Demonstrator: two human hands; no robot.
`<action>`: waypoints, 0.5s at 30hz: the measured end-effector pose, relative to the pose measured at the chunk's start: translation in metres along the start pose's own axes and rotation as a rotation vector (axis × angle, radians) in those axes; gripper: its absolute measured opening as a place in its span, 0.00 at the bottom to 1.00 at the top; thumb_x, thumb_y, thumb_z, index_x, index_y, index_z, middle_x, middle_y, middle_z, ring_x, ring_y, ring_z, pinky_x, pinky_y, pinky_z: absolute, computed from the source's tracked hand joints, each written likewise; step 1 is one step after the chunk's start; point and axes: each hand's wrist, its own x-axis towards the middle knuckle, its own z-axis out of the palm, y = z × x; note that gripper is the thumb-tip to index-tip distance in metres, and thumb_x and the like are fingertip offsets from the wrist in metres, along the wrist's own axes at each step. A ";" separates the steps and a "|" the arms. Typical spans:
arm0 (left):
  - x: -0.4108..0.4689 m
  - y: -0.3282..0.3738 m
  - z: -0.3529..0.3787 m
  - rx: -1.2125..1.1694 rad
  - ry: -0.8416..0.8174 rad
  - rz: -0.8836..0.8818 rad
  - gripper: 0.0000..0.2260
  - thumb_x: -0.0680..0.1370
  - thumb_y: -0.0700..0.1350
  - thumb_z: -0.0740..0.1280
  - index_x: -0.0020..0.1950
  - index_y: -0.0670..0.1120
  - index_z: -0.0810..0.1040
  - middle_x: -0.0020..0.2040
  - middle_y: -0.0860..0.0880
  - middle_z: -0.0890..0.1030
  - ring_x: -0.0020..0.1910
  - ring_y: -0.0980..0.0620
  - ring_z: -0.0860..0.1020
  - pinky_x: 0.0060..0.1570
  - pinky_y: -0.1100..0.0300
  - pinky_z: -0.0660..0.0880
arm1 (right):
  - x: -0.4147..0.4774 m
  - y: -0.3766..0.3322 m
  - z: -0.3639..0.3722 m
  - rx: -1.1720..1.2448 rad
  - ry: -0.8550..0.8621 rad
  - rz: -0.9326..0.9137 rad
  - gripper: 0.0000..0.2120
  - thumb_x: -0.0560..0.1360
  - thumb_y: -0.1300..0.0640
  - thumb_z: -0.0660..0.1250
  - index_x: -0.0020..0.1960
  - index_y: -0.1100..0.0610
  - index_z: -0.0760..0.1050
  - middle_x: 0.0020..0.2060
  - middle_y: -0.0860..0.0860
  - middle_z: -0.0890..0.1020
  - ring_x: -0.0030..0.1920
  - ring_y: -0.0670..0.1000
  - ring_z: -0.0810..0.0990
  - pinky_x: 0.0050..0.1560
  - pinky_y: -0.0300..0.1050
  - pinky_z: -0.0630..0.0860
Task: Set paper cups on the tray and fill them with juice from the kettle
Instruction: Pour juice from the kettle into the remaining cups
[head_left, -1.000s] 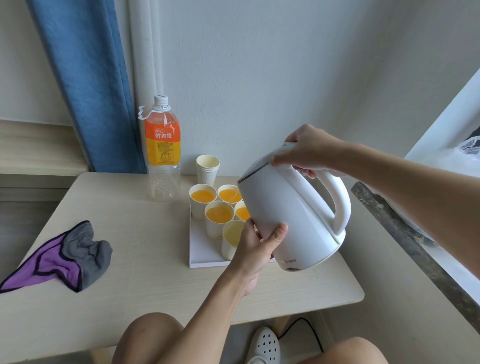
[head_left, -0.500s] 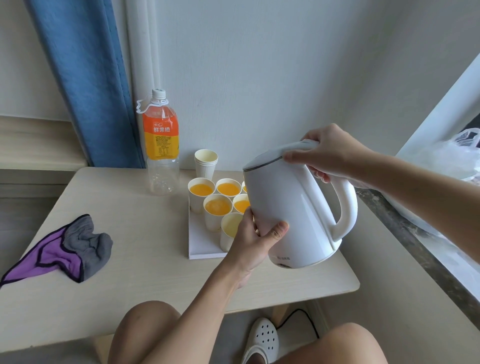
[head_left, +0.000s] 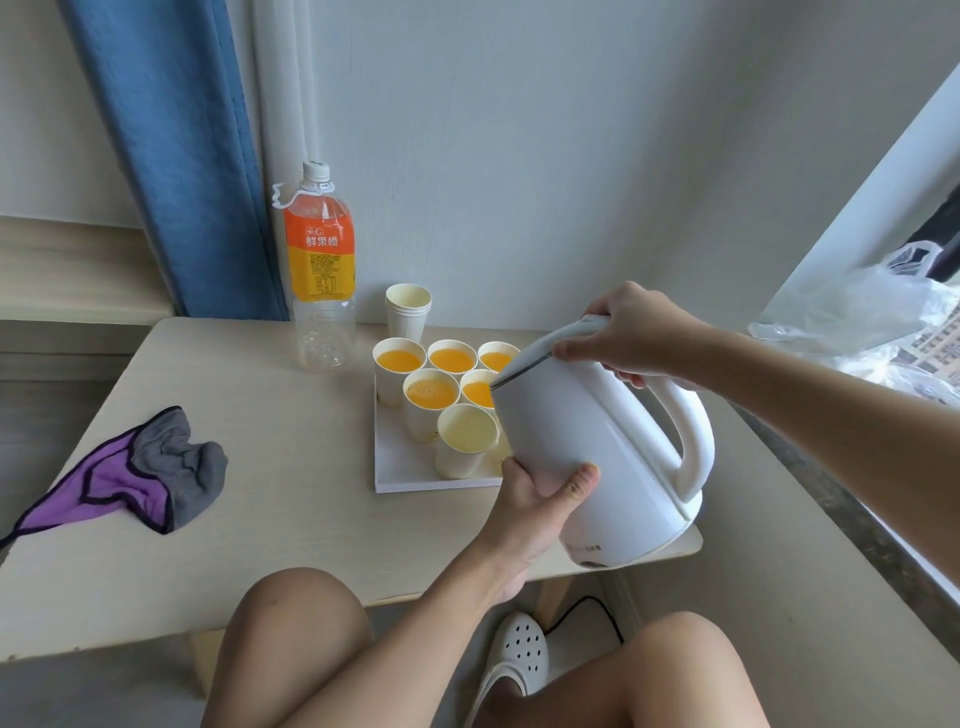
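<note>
A white kettle (head_left: 597, 441) hangs tilted to the left above the right side of a white tray (head_left: 400, 467). My right hand (head_left: 631, 332) grips the top of its handle, with the thumb on the lid. My left hand (head_left: 540, 499) cups the lower front of its body, thumb across it. Several paper cups stand on the tray; most hold orange juice (head_left: 431, 392). The nearest cup (head_left: 465, 441) shows a pale inside with no orange. The kettle hides part of the right-hand cups.
A stack of spare paper cups (head_left: 408, 312) stands behind the tray. An almost empty juice bottle (head_left: 322, 270) is to their left. A purple and grey cloth (head_left: 135, 470) lies at the table's left. A plastic bag (head_left: 857, 322) sits on the sill at right.
The kettle has come down a little and tipped back from its steep pour. Both hands keep the same hold. The camera view has shifted slightly.
</note>
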 end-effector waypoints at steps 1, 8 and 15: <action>0.000 0.000 0.001 -0.004 -0.001 0.000 0.49 0.60 0.70 0.82 0.71 0.46 0.70 0.66 0.51 0.83 0.67 0.50 0.80 0.70 0.39 0.74 | 0.000 -0.001 0.001 -0.017 -0.002 -0.004 0.17 0.71 0.47 0.74 0.42 0.62 0.78 0.27 0.55 0.77 0.19 0.50 0.70 0.24 0.38 0.68; 0.003 -0.001 0.003 -0.041 0.007 -0.007 0.50 0.58 0.71 0.81 0.70 0.47 0.69 0.66 0.52 0.82 0.67 0.53 0.80 0.70 0.41 0.75 | 0.004 -0.006 0.003 -0.085 -0.005 -0.025 0.15 0.71 0.47 0.73 0.42 0.60 0.78 0.29 0.55 0.79 0.20 0.51 0.72 0.27 0.38 0.70; 0.004 -0.002 0.003 -0.061 0.012 -0.020 0.53 0.57 0.72 0.81 0.72 0.46 0.68 0.67 0.50 0.81 0.68 0.50 0.79 0.69 0.39 0.76 | 0.008 -0.010 0.004 -0.110 -0.006 -0.042 0.15 0.71 0.48 0.74 0.41 0.61 0.78 0.29 0.57 0.79 0.23 0.54 0.74 0.26 0.39 0.69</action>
